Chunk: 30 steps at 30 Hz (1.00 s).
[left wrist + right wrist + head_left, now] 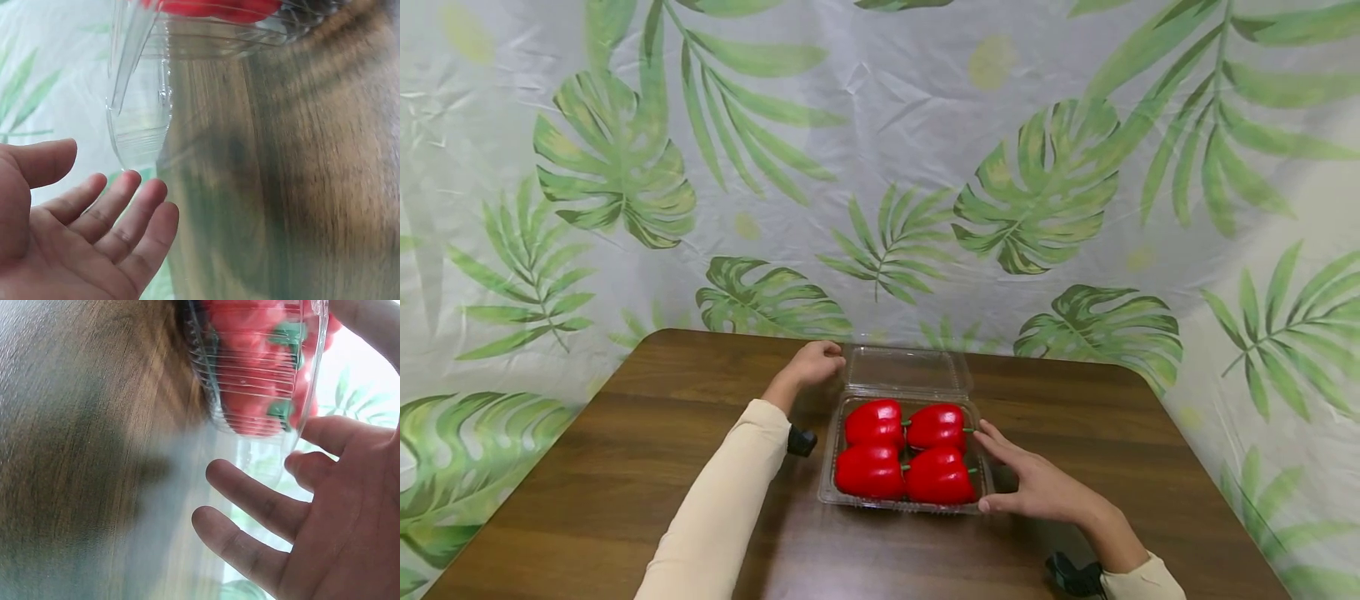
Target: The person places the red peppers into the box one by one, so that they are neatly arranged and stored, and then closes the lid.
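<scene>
A clear plastic clamshell box (828, 471) lies on the table, holding several shiny red bell peppers (871, 472) with green stems. Its transparent lid (908, 372) is folded back toward the wall. Beside the lid's left edge is my left hand (815, 364). In the left wrist view the fingers of that left hand (94, 244) are loosely extended with nothing in them, close to the lid's corner (140, 134). My right hand (1037, 485) is spread at the box's right side. In the right wrist view the right hand (344, 506) has fingertips touching the box's rim (315, 369).
The brown wooden table (625, 467) has rounded far corners. Behind it hangs a pale leaf-print cloth (910, 150). Dark wrist-worn devices sit at both wrists, the left device (801, 441) near the box's left side.
</scene>
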Motion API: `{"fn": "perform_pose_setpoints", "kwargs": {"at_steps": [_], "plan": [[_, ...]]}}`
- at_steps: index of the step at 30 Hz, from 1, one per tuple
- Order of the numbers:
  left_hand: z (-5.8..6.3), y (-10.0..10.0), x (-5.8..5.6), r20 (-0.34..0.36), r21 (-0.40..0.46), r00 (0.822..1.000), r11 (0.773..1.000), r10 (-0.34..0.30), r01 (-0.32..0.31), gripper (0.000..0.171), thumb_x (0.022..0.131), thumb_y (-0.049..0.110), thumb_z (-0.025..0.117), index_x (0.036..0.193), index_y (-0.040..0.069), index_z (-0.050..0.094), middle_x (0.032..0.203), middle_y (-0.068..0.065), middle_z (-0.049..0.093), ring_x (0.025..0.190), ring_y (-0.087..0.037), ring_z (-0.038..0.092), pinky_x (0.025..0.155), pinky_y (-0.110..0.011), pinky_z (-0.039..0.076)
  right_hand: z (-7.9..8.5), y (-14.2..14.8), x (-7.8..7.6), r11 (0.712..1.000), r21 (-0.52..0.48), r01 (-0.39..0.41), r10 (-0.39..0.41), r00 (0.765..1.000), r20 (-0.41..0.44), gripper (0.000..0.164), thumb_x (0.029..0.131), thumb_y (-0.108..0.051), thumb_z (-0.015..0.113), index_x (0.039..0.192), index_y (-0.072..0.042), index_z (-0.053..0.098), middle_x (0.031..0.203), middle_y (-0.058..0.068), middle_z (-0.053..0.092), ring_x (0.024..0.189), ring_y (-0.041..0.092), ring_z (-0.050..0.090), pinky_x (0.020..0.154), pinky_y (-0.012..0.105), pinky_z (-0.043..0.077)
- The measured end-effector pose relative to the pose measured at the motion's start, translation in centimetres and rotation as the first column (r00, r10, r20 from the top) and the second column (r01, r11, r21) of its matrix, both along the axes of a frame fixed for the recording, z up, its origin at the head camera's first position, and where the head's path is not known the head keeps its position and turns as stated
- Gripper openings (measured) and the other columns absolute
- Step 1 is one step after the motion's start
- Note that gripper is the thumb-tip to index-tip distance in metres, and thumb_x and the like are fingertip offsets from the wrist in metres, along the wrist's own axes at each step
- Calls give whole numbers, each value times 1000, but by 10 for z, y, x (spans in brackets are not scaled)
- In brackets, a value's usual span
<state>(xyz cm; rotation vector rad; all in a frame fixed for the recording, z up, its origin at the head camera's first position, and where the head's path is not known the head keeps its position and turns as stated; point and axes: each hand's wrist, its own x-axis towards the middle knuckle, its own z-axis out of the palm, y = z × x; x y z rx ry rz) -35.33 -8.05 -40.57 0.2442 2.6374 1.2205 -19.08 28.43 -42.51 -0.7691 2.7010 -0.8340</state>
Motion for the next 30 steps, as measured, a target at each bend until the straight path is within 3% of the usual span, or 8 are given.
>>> {"fn": "perform_pose_setpoints", "kwargs": {"at_steps": [5,13,21,26,30], "plan": [[-5,1,-4,52,54,997,997,57,-60,48,101,19,50,144,-2,47,130,-22,61,109,-30,64,80,-32,54,0,-1,-1,1000,-7,-4,4,1000,0,93,86,-49,71,155,-4,29,165,22,17,140,51,39,102,69,41],[-11,4,-6,74,92,995,993,69,-75,46,100,16,52,142,-2,48,138,-21,58,115,-34,64,84,-38,56,-1,-1,-4,1000,-1,-5,5,1000,-10,93,86,-50,71,155,-4,30,165,22,18,139,50,40,102,69,42],[-16,7,-5,96,155,990,981,102,-116,45,95,4,54,139,-5,50,121,-21,66,84,-17,60,65,-27,50,-1,-1,-3,1000,-5,-18,18,1000,-8,92,87,-48,71,155,-3,29,164,24,17,139,51,41,100,69,42],[-14,8,-5,114,275,991,957,64,-93,53,93,-4,54,144,-6,43,122,-24,60,79,-15,57,71,-32,54,-1,1,-1,1000,-4,-12,12,1000,-24,92,86,-47,72,155,-4,30,164,23,19,138,50,42,98,67,45],[-12,3,-6,118,315,991,944,61,-95,58,91,-7,55,147,-5,39,120,-24,58,81,-17,60,80,-40,59,-3,-1,-2,1000,7,-17,17,998,-53,91,86,-50,72,155,-5,32,164,22,22,137,47,45,97,64,47]]}}
